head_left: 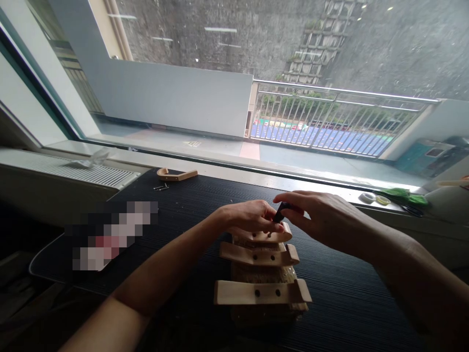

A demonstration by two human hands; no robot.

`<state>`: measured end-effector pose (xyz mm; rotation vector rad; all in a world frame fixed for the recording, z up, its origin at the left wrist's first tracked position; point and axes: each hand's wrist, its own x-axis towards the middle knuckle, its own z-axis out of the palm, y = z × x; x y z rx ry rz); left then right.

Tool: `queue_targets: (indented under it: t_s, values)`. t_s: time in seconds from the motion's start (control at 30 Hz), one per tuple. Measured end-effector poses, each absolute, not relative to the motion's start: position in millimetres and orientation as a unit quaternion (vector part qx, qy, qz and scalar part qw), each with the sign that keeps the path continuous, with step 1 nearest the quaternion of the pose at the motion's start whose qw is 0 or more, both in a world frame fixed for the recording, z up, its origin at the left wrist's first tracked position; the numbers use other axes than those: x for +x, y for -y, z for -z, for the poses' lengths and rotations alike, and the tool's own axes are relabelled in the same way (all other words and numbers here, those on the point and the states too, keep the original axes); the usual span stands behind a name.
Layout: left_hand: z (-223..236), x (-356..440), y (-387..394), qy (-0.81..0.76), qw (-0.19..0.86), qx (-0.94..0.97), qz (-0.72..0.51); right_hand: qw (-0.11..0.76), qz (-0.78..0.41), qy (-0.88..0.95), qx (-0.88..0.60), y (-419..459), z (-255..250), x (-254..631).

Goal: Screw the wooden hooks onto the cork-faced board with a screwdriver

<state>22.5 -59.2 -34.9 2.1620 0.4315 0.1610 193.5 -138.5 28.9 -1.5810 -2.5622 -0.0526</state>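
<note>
Filling the top of the view, a wide window point(205, 98) is looking out on a railing point(348, 117), and below it one black table point(348, 303) is spreading beneath the work. Off to the left, a blurred-out item point(113, 239) is lying on the tabletop, its squares hiding any print. Now to the hands: the right hand point(311, 212) is grasping a dark tool point(283, 211), while the left hand point(252, 215) is closing in against the tool's lower end; whether it is gripping the tool or the wood, I cannot tell. Under and in front of both, a brownish block point(266, 276) is carrying three pale wooden hooks. The nearest hook point(234, 293) is showing two dark holes, the middle hook point(242, 253) is showing two more, and the farthest hook point(262, 237) is sitting right beneath the fingers and the tool. A fourth, loose hook point(179, 177) is lying well apart, near the table's far-left edge. Over on the sill, a green bundle point(403, 195) is resting beside two rolls point(366, 197). Smallest of all, several screws point(161, 187) are lying just beside the loose hook, too tiny for a sure count.
</note>
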Motion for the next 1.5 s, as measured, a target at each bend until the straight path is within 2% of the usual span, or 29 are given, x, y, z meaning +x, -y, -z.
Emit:
queue_targets:
  t_s: [0.23,0.6,0.77,0.9,1.23,1.5]
  values:
    - [38.9,23.7,57.0,-0.182,0.459,0.868,-0.060,0.064,-0.022,0.858,-0.509,135.5,-28.4,192.9]
    - [29.0,23.4,63.4,-0.235,0.413,0.879,-0.028,0.036,0.018,0.840,-0.541,137.5,-27.9,184.6]
    - [33.9,22.4,60.3,-0.176,0.440,0.879,-0.051,0.061,0.027,0.860,-0.505,136.5,-30.8,192.5]
    - [35.7,22.1,59.1,-0.186,0.440,0.877,-0.046,0.071,0.002,0.869,-0.490,134.5,-27.4,193.0]
    - [32.5,24.1,63.1,-0.198,0.421,0.884,-0.041,0.056,0.052,0.808,-0.585,134.4,-21.7,185.9]
    - [36.2,23.1,59.4,-0.164,0.445,0.880,-0.035,0.083,0.014,0.867,-0.492,135.8,-24.7,199.3]
